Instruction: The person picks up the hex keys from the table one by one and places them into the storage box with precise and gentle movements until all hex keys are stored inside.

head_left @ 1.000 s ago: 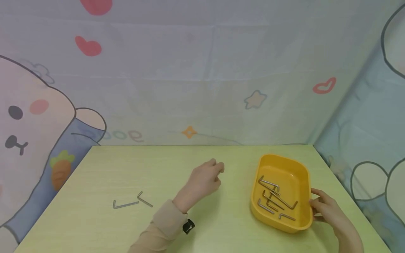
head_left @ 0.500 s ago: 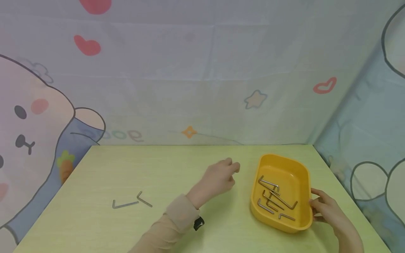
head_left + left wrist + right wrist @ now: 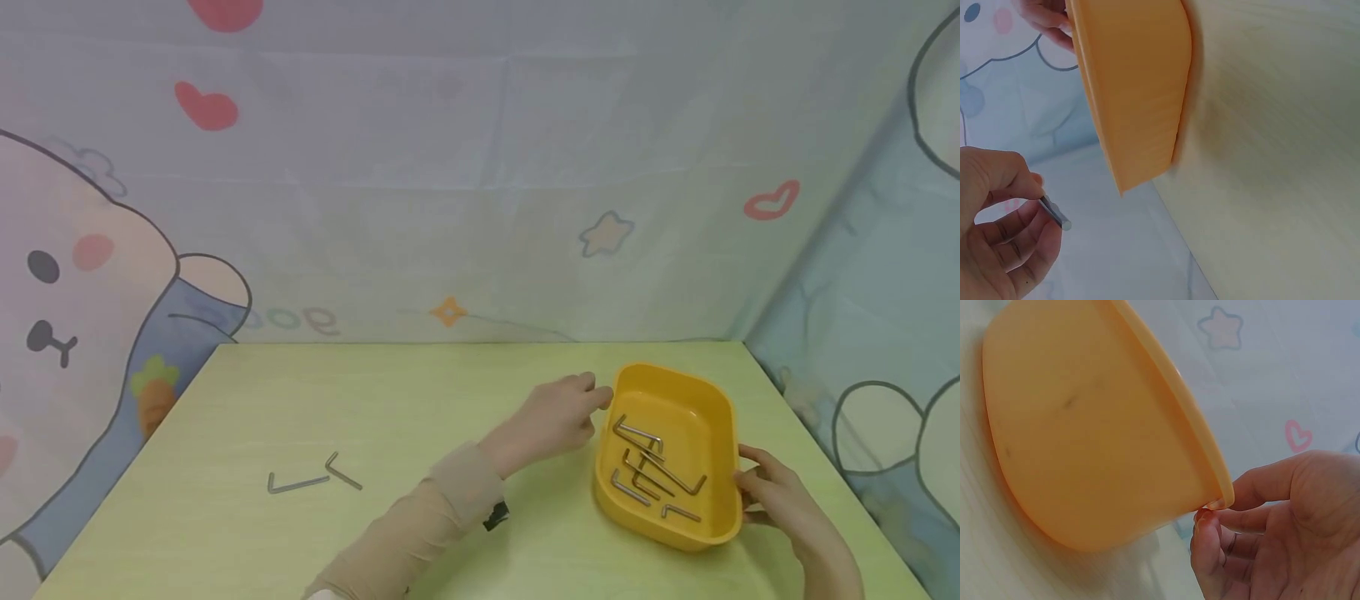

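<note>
My left hand [image 3: 558, 417] is beside the left wall of the yellow plastic tray [image 3: 660, 536], its fingertips right at the rim. Between thumb and finger it pinches a hex key [image 3: 1055, 214], whose short end pokes out in the left wrist view; the rest is hidden by the hand. On the tray's other side, my right hand [image 3: 783, 504] holds the rim, finger and thumb meeting at its edge in the right wrist view. Several L-shaped hex keys [image 3: 632, 488] lie crossed inside the tray.
Two more hex keys lie on the left of the pale wooden table [image 3: 225, 417]: a longer hex key [image 3: 300, 484] and a shorter hex key [image 3: 347, 476]. A printed cloth [image 3: 420, 167] hangs behind the table and along its sides.
My left hand has moved right across the table, from near the middle to the tray's left rim. The right hand and the tray have stayed put.
</note>
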The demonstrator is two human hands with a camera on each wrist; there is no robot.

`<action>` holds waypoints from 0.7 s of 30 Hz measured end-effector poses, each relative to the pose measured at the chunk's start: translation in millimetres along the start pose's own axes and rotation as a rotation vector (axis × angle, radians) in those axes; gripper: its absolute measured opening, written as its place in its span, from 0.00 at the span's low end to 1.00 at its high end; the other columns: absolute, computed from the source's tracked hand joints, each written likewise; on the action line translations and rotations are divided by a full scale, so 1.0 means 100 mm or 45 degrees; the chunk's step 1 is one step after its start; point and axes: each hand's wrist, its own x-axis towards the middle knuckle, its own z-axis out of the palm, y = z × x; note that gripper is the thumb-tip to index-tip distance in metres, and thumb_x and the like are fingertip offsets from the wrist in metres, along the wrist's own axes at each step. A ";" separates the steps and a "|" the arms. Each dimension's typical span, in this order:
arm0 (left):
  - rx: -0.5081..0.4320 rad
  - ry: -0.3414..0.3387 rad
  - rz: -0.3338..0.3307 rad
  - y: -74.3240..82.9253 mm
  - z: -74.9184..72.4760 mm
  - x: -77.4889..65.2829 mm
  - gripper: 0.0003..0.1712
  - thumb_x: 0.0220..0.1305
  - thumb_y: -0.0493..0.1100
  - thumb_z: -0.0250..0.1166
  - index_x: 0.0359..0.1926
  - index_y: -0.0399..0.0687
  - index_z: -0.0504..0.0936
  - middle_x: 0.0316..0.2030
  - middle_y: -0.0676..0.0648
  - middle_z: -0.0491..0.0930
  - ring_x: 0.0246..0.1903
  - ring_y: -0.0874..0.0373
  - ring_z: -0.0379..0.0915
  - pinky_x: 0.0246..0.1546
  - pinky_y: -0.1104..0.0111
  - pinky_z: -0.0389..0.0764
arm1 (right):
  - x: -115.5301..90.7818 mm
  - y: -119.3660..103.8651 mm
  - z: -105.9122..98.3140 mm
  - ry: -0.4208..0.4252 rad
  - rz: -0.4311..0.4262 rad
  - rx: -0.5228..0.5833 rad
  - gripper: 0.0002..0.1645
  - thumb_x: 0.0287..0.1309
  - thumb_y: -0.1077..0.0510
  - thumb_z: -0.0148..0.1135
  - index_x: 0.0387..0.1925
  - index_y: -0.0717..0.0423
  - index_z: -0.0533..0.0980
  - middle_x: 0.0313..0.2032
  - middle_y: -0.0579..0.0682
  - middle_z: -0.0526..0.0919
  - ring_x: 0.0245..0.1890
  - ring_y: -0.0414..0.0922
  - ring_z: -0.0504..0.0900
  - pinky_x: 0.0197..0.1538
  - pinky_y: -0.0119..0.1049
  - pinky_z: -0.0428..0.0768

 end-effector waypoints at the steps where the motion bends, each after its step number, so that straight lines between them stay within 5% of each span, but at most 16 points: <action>1: 0.014 -0.013 0.009 0.01 0.01 0.04 0.17 0.60 0.37 0.61 0.50 0.55 0.77 0.36 0.55 0.74 0.28 0.65 0.67 0.22 0.79 0.64 | 0.00 0.00 0.00 0.000 -0.001 -0.001 0.36 0.71 0.57 0.40 0.70 0.73 0.44 0.32 0.45 0.74 0.28 0.35 0.78 0.35 0.33 0.82; 21: 0.089 -0.164 0.206 0.27 -0.04 0.51 0.15 0.62 0.35 0.58 0.47 0.56 0.76 0.36 0.56 0.73 0.28 0.66 0.65 0.19 0.78 0.63 | 0.01 0.04 0.00 0.011 -0.008 0.002 0.36 0.71 0.57 0.42 0.70 0.72 0.45 0.32 0.47 0.75 0.28 0.37 0.78 0.34 0.33 0.82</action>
